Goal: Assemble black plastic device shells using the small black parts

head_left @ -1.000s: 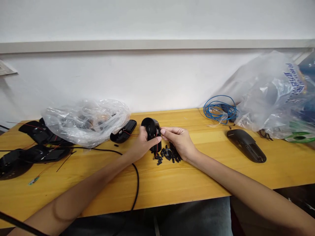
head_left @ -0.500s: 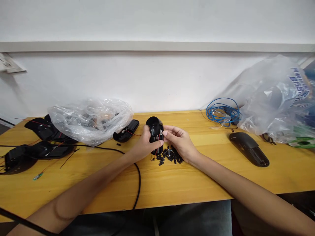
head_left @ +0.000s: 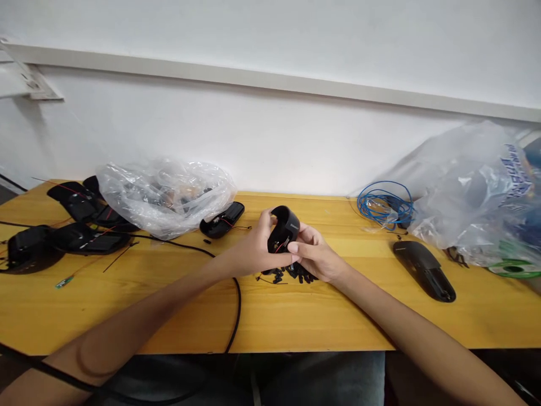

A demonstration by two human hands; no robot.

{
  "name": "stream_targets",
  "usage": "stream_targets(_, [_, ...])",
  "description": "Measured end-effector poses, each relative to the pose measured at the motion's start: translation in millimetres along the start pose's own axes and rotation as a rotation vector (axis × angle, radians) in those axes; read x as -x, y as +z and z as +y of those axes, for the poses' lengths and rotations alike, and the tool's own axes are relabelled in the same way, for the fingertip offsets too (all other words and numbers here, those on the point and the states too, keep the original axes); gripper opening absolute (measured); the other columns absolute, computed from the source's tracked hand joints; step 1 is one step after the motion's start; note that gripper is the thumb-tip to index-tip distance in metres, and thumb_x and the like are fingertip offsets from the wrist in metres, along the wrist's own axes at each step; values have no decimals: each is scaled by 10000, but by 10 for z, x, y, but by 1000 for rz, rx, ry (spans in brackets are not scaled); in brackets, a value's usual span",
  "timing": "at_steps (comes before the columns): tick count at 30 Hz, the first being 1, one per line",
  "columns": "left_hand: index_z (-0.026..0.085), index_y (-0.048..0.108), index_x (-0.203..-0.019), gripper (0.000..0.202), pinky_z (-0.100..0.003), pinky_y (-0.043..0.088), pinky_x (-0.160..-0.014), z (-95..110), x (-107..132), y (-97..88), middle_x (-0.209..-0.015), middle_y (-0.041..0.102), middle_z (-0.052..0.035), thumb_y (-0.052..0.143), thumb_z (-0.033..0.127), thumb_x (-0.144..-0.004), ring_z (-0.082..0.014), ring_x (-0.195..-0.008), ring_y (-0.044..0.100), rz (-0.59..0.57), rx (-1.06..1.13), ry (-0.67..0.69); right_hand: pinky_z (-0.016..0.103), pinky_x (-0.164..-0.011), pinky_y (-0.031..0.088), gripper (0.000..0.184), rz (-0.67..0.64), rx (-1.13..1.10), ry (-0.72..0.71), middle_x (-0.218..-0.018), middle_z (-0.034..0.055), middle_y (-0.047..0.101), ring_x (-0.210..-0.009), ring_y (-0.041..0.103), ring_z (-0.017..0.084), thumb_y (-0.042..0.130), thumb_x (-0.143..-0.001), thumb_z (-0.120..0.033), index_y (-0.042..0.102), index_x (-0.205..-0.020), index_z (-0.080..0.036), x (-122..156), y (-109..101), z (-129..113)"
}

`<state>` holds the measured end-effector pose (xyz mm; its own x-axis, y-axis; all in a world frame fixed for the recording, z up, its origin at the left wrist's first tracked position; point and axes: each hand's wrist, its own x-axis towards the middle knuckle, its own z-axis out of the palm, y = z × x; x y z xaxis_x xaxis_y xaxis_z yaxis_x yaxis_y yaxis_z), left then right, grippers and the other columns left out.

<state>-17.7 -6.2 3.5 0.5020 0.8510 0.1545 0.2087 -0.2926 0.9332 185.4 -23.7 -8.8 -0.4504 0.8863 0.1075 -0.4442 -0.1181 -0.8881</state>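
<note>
My left hand (head_left: 252,247) grips a curved black plastic housing (head_left: 289,221), fingers behind it and thumb across its lower front. Inside the hollow, a red wire and a small metallic part show. At the lower right edge my right hand (head_left: 316,255) is closed on the same housing, its thumb pressed near the metallic part. Whether its fingers also pinch something small I cannot see. Below both hands lies a pile of small black plastic pieces (head_left: 301,274), partly hidden. A thin dark wire extends from beneath the housing onto the table.
Clear plastic bag (head_left: 169,192), a similar open housing (head_left: 224,221) and several wired housings (head_left: 91,239) lie left. A black cable (head_left: 239,299) crosses the table (head_left: 296,321). Rightward are a blue wire coil (head_left: 382,203), a long black device (head_left: 422,268) and a large plastic bag (head_left: 469,192).
The housing has been tilted and turned, so its outer rim with small lettering now shows. Both hands have moved with it slightly to the right. The camera view has rolled a little.
</note>
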Motion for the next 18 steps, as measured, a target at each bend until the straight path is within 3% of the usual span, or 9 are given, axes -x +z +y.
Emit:
stream_targets(3, [245,537,-1489,870,-487,647,-999,26,-12,24,-1461,694,-188,978,487,-779,-339,-1209,757,160,-47,54,310,-893,642,540,75,18,-77,-1158,15,796,-990,756,200,1015,-781,-388,758,-1248,-301,-3,-59,-55])
stream_targets(7, [230,730,-1264,519,-437,644,-987,39,-34,-18,-1214,821,-103,915,501,-862,-293,-1096,801,221,-154,179,306,-933,638,616,131,25,-108,-1157,-20,793,-1036,757,188,1025,-767,-366,720,-1302,-346,-13,-151,-68])
stream_targets(13, [208,717,-1317,495,-392,633,-932,20,-38,-112,-1205,827,-100,874,455,-917,-259,-1037,803,288,-439,476,352,-1032,639,682,97,51,-79,-1179,-6,806,-1086,771,207,1052,-733,-362,713,-1324,-328,-27,-182,-62])
stream_targets(18, [195,683,-1344,476,-372,639,-885,38,-39,-226,-1127,818,-91,833,411,-947,-244,-967,792,293,-614,665,402,-1056,642,781,84,253,-100,-1311,26,780,-1170,758,245,1057,-729,-429,664,-1398,-337,-24,-190,-120])
